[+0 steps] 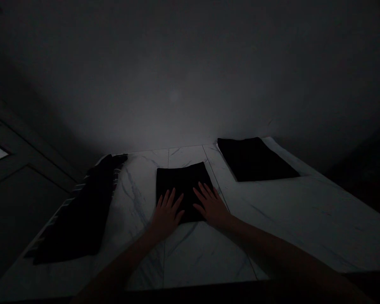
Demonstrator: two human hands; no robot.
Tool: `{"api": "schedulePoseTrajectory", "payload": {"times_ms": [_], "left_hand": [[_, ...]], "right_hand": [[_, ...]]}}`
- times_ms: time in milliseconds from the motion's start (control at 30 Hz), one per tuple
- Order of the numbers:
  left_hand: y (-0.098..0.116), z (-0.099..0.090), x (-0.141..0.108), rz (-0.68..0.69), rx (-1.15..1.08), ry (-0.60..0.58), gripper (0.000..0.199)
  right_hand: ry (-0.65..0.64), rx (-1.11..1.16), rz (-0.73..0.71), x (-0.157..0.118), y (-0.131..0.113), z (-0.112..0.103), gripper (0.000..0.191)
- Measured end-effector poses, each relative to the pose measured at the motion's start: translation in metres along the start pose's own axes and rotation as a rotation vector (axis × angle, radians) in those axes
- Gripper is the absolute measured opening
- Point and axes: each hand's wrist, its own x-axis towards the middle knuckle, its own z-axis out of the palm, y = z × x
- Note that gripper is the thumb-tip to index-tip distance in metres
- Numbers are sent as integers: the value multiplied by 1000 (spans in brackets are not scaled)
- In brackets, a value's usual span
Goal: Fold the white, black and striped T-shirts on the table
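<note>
A dark folded cloth (185, 179) lies flat near the middle of the marble-patterned table. My left hand (167, 215) rests on its lower left part with the fingers spread. On its right side lies my right hand (213, 207), fingers also spread and flat. Neither hand grips anything. The scene is dim, so the cloth's folds are hard to make out.
Another dark folded cloth (256, 160) lies at the back right of the table (291, 219). Long dark clothing (79, 215) lies along the left side, over a striped piece (58, 213). Behind the table stands a grey wall (177, 76).
</note>
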Motion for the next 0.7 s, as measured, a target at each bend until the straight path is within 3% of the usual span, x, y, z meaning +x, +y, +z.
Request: {"api": "schedulePoseTrajectory", "payload": {"times_ms": [200,300,400,500,567,633,700], "left_hand": [[-15,7,-6,-39,-196,44,52],[-42,2,-6,-234,-404,168,48],[-73,-8,5,-528,-657,220,47],[-92,-17,25,-789,-944,156,49],[-95,-19,36,-887,-1058,66,50],[-93,-18,42,-875,-1073,-32,51],[-89,-12,43,-746,-999,-59,47]], "right_hand": [[38,121,-1,-3,9,1,60],[129,329,89,0,30,-5,51],[155,524,292,14,53,-16,39],[87,574,464,31,65,-25,34],[25,560,498,39,63,-28,34],[-26,532,482,41,56,-30,32],[-69,473,458,39,47,-32,30]]}}
